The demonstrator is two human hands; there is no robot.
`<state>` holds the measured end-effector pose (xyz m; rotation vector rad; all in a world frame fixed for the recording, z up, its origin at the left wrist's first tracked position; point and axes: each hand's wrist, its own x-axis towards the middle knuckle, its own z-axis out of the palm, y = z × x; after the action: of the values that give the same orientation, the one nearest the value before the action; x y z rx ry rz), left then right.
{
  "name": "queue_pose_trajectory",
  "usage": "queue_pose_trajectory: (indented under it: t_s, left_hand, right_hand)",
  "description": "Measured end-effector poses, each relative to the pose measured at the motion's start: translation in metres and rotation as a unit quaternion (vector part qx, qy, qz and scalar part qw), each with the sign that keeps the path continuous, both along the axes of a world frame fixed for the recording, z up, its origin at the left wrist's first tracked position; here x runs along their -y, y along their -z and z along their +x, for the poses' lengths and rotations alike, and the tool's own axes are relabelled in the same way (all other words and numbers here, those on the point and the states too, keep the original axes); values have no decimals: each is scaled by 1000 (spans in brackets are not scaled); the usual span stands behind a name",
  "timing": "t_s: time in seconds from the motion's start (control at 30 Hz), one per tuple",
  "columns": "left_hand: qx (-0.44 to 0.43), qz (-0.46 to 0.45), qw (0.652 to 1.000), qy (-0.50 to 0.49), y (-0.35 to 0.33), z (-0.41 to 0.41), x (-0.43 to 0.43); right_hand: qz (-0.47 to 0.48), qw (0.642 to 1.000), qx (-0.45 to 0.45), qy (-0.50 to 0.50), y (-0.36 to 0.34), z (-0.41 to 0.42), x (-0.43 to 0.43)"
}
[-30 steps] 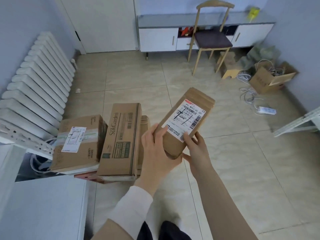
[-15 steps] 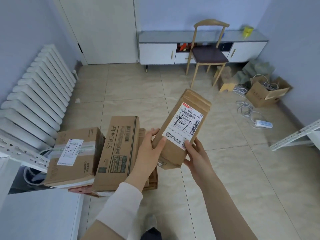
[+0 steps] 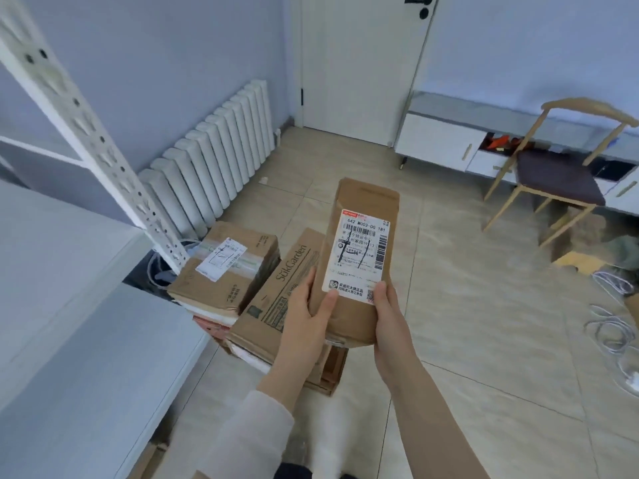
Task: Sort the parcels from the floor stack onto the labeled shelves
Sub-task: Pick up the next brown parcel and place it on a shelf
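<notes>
I hold a narrow brown cardboard parcel [image 3: 363, 205] upright in front of me, its white shipping label facing me. My left hand [image 3: 306, 316] grips its lower left edge, thumb on the front. My right hand [image 3: 390, 319] grips its lower right edge, thumb by the label's corner. Below and behind it the floor stack holds a "SukGarden" carton [image 3: 276, 299] and a taped box with a label [image 3: 224, 267], with flatter parcels underneath. White shelves [image 3: 69, 333] fill the left side, with a perforated upright post [image 3: 86, 133].
A white radiator [image 3: 214, 160] lines the left wall behind the stack. A white door [image 3: 359, 63] is straight ahead. A low white cabinet [image 3: 442, 143] and a wooden chair [image 3: 560, 174] stand at the right. Loose cables [image 3: 612, 326] lie on the tiled floor at far right.
My view has swung left toward the shelves and up. The parcel has turned from tilted to nearly upright, still held in both hands.
</notes>
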<state>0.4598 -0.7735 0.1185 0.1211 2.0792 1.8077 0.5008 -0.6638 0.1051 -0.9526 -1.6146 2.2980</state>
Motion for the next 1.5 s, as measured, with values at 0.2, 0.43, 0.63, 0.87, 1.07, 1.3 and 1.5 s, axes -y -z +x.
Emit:
queue_pose_trajectory:
  t_s: [0.2, 0.43, 0.63, 0.87, 1.07, 1.3, 1.5]
  left_hand:
    - [4, 5, 980, -199, -11, 41, 20]
    - [-14, 47, 937, -345, -26, 101, 75]
    - [-43, 79, 889, -450, -36, 153, 134]
    - [-97, 67, 859, -498, -68, 178, 176]
    - [-166, 58, 827, -533, -113, 192, 184]
    - [-254, 39, 778, -573, -176, 193, 148]
    - [-313, 25, 763, -565, -228, 182, 113]
  right_hand:
    - [4, 988, 1, -154, 1, -1, 12]
    - [25, 947, -13, -320, -24, 22, 76]
    - [74, 908, -50, -410, -47, 56, 146]
    - [129, 855, -122, -488, -84, 72, 194]
    - [68, 823, -190, -532, -129, 72, 209]
    - [28, 772, -286, -567, -191, 63, 185]
    - [7, 744, -362, -561, -243, 50, 152]
